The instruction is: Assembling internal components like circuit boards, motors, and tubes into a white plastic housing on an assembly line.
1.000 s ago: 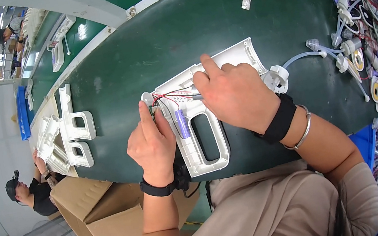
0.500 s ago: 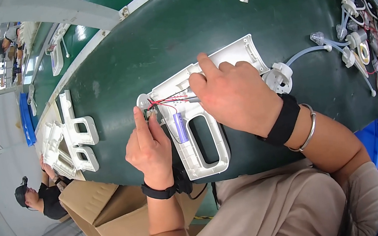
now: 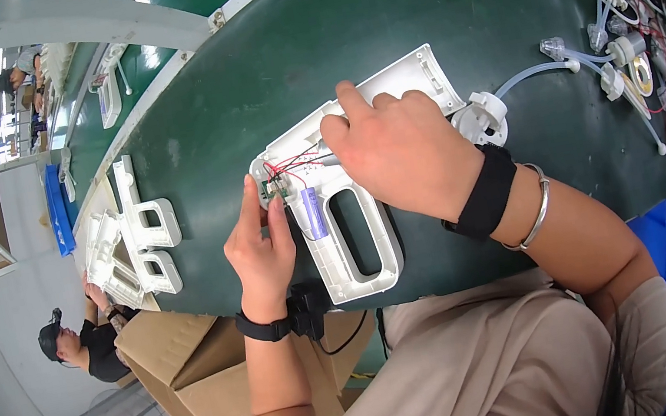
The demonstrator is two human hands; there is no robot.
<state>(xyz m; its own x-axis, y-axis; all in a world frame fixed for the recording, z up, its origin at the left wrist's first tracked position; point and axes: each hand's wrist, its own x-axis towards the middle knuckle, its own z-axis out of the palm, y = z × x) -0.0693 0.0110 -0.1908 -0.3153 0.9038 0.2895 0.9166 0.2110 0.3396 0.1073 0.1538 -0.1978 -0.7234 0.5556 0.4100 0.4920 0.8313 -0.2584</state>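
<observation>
A person looks down at a dark green work table [image 3: 371, 16] where a white plastic housing shell with a long oval handle cut-out [image 3: 350, 205] lies open side up. Its long axis bends: the handle end points toward the person's body, while the upper arm runs away to the right. The left hand [image 3: 261, 251] comes up from below on the shell's left side, fingers straight and close together, thumb and fingertips pinching at a small circuit board with red wires [image 3: 280, 180] seated in the shell's upper left corner. The right hand [image 3: 398, 149] lies across the shell's upper arm from the right, palm down, fingers curled and pressing on the plastic, index finger stretched toward the far edge; whether it grips anything beneath cannot be told. A purple cylindrical battery cell [image 3: 314, 211] sits in the shell just beside the left fingertips, between the two hands. The left hand is nearer the wiring. A white round fitting with clear tubing [image 3: 480, 114] lies just right of the right wrist. Matching white shells [image 3: 146, 239] are stacked well apart to the left.
</observation>
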